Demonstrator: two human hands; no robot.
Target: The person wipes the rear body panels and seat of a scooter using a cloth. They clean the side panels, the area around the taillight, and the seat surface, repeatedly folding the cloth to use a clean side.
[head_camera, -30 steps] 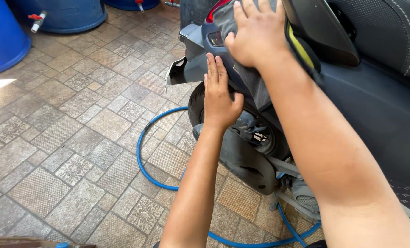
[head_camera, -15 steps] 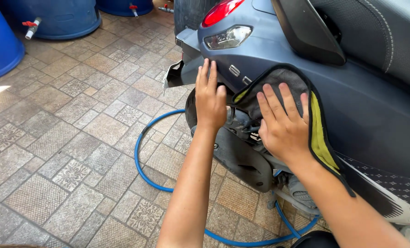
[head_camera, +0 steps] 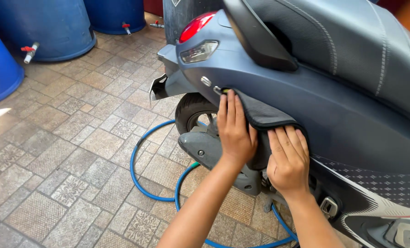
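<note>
The left hand (head_camera: 234, 131) lies flat with its 4 fingers (head_camera: 228, 108) straight and close together, pointing up the scooter's side panel (head_camera: 333, 124); their tips rest on the upper left corner of a dark cloth (head_camera: 260, 115). The right hand (head_camera: 288, 160) lies just beside it, fingers (head_camera: 285, 140) straight and slightly spread, pressing the cloth's lower right part flat against the panel. Neither hand pinches anything; both press with open palms.

The cloth sits directly under and just above the fingertips of both hands, its long axis running from the left fingertips down and across to the right fingertips. Both hands touch it, the left at its higher end, the right at its lower end. It looks dark grey to black, soft and finely textured, with a folded, thickened edge along its top; a small yellow-green speck shows at the corner by the left fingertips.

Beyond the left fingertips sit a clear lamp (head_camera: 199, 51) and a red tail light (head_camera: 195, 26). Below the wrists are the rear wheel (head_camera: 192, 112) and a blue hose (head_camera: 145, 183) looped on the paved floor (head_camera: 67, 151). Far off to the left stand blue barrels (head_camera: 53, 27).
</note>
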